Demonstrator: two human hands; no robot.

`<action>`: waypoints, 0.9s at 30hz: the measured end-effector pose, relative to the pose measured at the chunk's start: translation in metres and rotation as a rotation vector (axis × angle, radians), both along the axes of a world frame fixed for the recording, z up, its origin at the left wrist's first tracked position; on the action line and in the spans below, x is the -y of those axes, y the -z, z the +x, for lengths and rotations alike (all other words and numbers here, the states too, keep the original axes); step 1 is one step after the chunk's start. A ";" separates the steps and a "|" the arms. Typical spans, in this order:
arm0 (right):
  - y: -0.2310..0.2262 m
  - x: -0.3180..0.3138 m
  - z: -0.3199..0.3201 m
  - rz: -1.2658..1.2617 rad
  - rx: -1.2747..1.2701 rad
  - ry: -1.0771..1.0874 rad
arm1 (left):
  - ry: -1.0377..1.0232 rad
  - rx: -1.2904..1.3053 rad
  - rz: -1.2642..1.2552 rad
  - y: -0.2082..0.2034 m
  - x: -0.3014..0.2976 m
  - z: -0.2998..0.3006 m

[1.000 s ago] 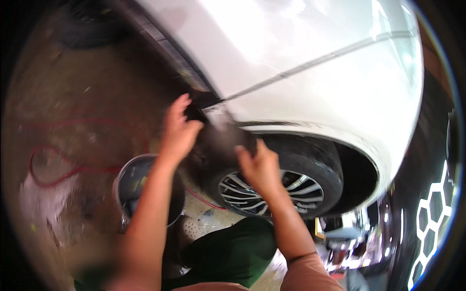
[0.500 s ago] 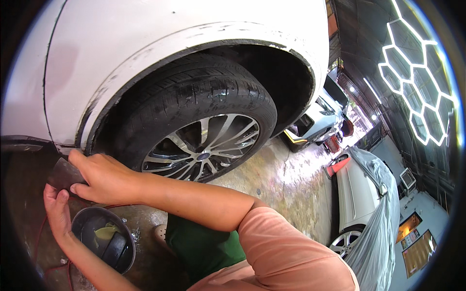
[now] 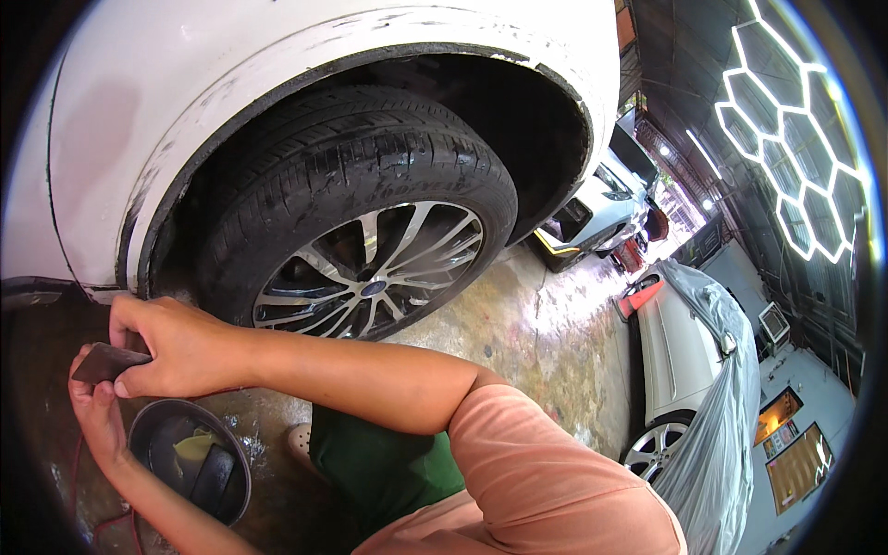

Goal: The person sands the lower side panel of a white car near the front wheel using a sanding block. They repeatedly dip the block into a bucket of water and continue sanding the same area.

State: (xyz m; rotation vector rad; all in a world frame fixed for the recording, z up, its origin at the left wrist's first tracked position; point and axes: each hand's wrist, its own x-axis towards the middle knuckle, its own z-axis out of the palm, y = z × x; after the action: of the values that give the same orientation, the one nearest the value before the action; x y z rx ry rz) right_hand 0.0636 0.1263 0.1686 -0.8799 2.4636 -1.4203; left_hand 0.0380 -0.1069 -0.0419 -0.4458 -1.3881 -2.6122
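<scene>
Both hands are on a small dark piece of sandpaper (image 3: 104,363), low beside the front end of the white car's wheel arch (image 3: 136,231). My right hand (image 3: 176,347) pinches one edge between thumb and fingers. Below it, my left hand (image 3: 98,416) has its fingers at the opposite edge, partly behind the sheet. Just above the right hand lies the lower corner of the white body panel (image 3: 97,157), which has dark scuffs along the arch. Under the left wrist stands a dark round bucket (image 3: 244,462) with water, a yellow item (image 3: 192,448) and a black block (image 3: 215,476).
A black tyre (image 3: 370,166) with a silver spoked rim fills the arch. Red hose or cord (image 3: 116,523) runs by the bucket on the wet floor (image 3: 536,351). Rightward are an orange cone (image 3: 638,298), a car (image 3: 680,361) under grey plastic sheeting (image 3: 717,453), and another vehicle (image 3: 601,217).
Both hands have moved slightly down and left in the picture, and the sandpaper has tilted flatter. The wheel and car panel have shifted left and up as the view moved.
</scene>
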 end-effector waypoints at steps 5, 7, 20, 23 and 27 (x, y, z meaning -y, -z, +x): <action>0.020 0.003 -0.006 -0.028 -0.152 -0.136 | 0.042 -0.085 -0.133 -0.021 -0.004 0.002; 0.010 0.002 0.000 0.007 -0.178 -0.202 | 0.007 -0.081 -0.122 -0.018 -0.004 0.004; 0.009 0.003 -0.005 0.045 -0.168 -0.078 | -0.047 0.081 -0.074 -0.015 0.008 0.011; 0.000 -0.003 -0.002 0.264 -0.167 -0.047 | -0.146 -0.116 0.112 -0.056 -0.014 0.012; 0.000 -0.013 0.001 0.474 -0.366 0.114 | -0.295 0.194 0.101 -0.078 -0.011 0.007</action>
State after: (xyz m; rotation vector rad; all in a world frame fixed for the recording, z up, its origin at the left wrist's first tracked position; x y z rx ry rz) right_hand 0.0644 0.1388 0.1691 -0.9630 2.9718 -0.6806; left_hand 0.0446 -0.0955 0.0357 0.0276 -1.2555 -2.5159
